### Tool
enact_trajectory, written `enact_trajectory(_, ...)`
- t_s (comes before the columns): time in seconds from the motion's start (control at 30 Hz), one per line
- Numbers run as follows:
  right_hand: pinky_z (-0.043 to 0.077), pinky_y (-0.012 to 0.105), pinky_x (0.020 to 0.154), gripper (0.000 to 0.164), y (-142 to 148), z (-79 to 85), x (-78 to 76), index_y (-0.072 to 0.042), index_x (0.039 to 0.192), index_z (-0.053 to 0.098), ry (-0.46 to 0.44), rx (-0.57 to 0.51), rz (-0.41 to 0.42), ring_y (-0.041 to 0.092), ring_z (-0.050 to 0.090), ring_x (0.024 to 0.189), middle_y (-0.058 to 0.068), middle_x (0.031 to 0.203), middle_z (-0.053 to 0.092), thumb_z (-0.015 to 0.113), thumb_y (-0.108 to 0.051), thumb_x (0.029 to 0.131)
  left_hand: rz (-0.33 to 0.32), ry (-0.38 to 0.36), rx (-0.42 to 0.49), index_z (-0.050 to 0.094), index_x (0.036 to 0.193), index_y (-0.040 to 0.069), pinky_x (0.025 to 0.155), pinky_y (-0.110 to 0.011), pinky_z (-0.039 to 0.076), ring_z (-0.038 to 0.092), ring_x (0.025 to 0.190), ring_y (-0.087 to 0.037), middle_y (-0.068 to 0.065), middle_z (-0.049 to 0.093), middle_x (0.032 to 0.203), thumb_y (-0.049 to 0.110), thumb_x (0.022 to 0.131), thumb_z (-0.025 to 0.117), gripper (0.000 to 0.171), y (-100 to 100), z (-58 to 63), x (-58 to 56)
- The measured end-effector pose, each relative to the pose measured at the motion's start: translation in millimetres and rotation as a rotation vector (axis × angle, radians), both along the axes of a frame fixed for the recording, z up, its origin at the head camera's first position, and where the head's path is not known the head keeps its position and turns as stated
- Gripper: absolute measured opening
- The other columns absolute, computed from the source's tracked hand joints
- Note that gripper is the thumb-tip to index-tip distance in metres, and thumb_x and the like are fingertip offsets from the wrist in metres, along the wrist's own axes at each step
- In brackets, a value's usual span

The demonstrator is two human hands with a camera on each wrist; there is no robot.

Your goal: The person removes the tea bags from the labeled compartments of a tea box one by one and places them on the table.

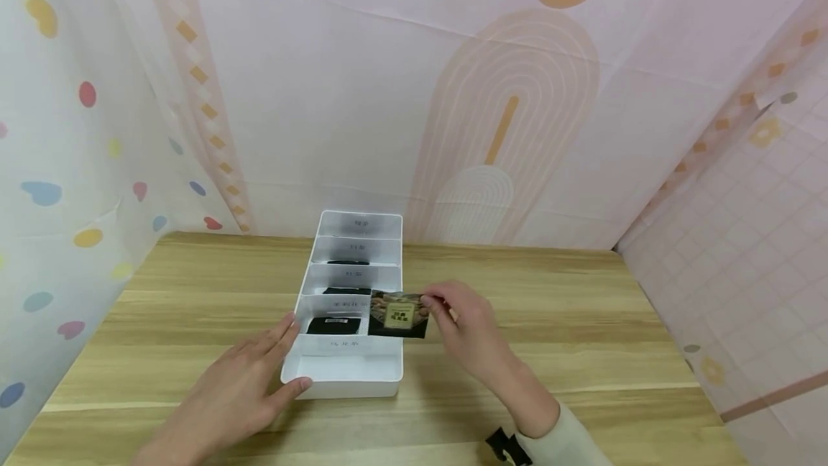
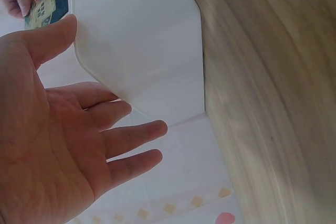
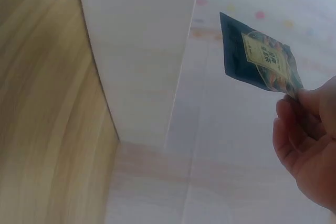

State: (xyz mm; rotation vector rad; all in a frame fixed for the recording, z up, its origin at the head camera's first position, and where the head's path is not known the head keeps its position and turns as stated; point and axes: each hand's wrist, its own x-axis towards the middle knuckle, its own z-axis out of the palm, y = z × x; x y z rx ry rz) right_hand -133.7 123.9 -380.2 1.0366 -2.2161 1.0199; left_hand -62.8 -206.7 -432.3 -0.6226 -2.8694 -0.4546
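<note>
My right hand (image 1: 468, 329) pinches a dark sachet (image 1: 397, 313) by one corner between thumb and fingers. The sachet has a pale yellow label with printed characters and hangs over the right side of a white divided box (image 1: 343, 388). In the right wrist view the sachet (image 3: 260, 56) shows above the box wall, apart from it. My left hand (image 1: 242, 380) touches the box's left front corner, thumb at the front rim and the other fingers fairly straight along the left side. A black packet (image 1: 333, 326) lies in the second compartment from the front.
Dark packets (image 1: 347, 290) show in two compartments farther back, mostly hidden by dividers. Each divider carries small printed characters. Near my right sleeve (image 1: 566, 441) a black and gold packet (image 1: 507, 446) lies on the wooden table (image 1: 550, 293). A patterned curtain (image 1: 323, 92) hangs behind.
</note>
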Motion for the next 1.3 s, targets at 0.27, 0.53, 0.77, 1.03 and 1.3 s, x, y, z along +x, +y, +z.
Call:
enact_trajectory(0.27, 0.056, 0.025, 0.065, 0.014, 24.7, -3.1, -13.7, 0.000, 0.102, 0.072, -0.014, -0.031, -0.067, 0.017, 0.067, 0.078, 0.006, 0.092, 0.072, 0.072, 0.010, 0.093, 0.005, -0.001, 0.008, 0.054, 0.148, -0.007, 0.104, -0.062, 0.049, 0.058, 0.132, -0.043, -0.021, 0.047, 0.158, 0.046, 0.094, 0.076, 0.079, 0.5, 0.9, 1.1)
enact_trajectory(0.53, 0.057, 0.029, 0.064, 0.012, 43.9, -4.1, -21.5, 0.000, 0.105, 0.073, -0.103, -0.042, -0.158, 0.016, 0.067, 0.078, 0.007, 0.092, 0.073, 0.070, 0.007, 0.096, -0.001, 0.007, 0.012, 0.054, 0.148, -0.007, 0.103, -0.062, 0.050, 0.059, 0.131, -0.044, -0.022, 0.047, 0.158, 0.047, 0.094, 0.076, 0.079, 1.0, 0.0, 0.9)
enact_trajectory(0.77, 0.056, 0.027, 0.065, 0.010, 57.0, -9.4, -32.2, 0.001, 0.103, 0.073, -0.177, -0.070, -0.186, 0.018, 0.067, 0.076, 0.007, 0.089, 0.072, 0.067, 0.007, 0.098, -0.002, 0.006, 0.014, 0.054, 0.148, -0.007, 0.104, -0.062, 0.049, 0.058, 0.132, -0.044, -0.022, 0.047, 0.158, 0.047, 0.094, 0.076, 0.079, 0.9, 0.4, 0.2)
enact_trajectory(1.03, 0.054, 0.027, 0.065, 0.009, 64.2, -22.6, -44.7, 0.002, 0.104, 0.072, -0.256, -0.032, -0.212, 0.029, 0.066, 0.077, 0.006, 0.088, 0.069, 0.065, 0.005, 0.101, 0.002, 0.002, 0.021, 0.055, 0.147, -0.007, 0.104, -0.063, 0.049, 0.057, 0.133, -0.044, -0.022, 0.047, 0.158, 0.047, 0.094, 0.076, 0.079, 0.4, 1.6, 0.1)
enact_trajectory(1.3, 0.049, 0.025, 0.059, 0.008, 66.9, -36.4, -55.5, 0.000, 0.102, 0.070, -0.360, -0.005, -0.205, 0.026, 0.061, 0.072, 0.004, 0.084, 0.066, 0.062, 0.003, 0.103, -0.006, -0.006, 0.024, 0.055, 0.147, -0.007, 0.104, -0.063, 0.049, 0.058, 0.132, -0.044, -0.023, 0.047, 0.158, 0.048, 0.095, 0.075, 0.078, 1.2, 2.3, -0.3)
